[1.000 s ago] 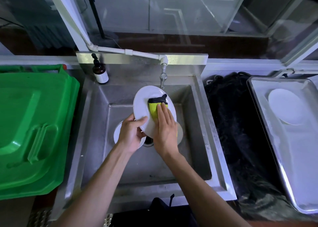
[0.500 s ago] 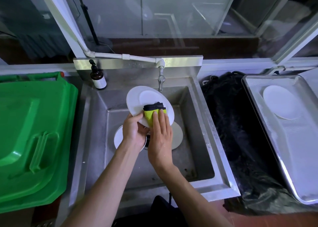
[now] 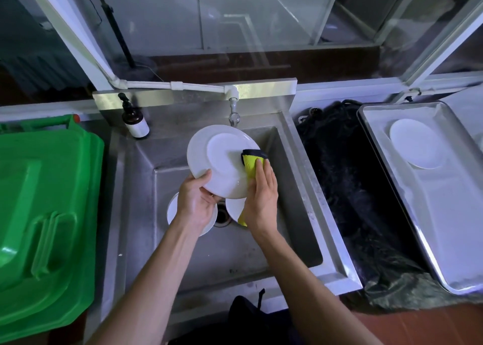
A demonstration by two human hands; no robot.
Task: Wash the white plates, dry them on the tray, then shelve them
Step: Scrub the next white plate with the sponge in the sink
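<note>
Over the steel sink (image 3: 264,250) my left hand (image 3: 196,203) grips the near rim of a white plate (image 3: 218,159), held tilted with its face toward me. My right hand (image 3: 261,194) presses a yellow and black sponge (image 3: 251,160) flat against the plate's right side, fingers straight. Two more white plates lie on the sink floor, one (image 3: 173,211) left of the drain and one (image 3: 234,208) right of it, both partly hidden by my hands. Another white plate (image 3: 415,143) rests on the metal tray (image 3: 444,214) at the right.
A tap (image 3: 234,114) hangs just above the held plate. A brown pump bottle (image 3: 136,124) stands at the sink's back left corner. A green plastic bin lid (image 3: 41,214) fills the left side. Dark black material (image 3: 347,188) lies between sink and tray.
The sponge and my right hand slid from the plate's middle to its right edge. The plate turned more face-up and my left hand shifted along its near rim.
</note>
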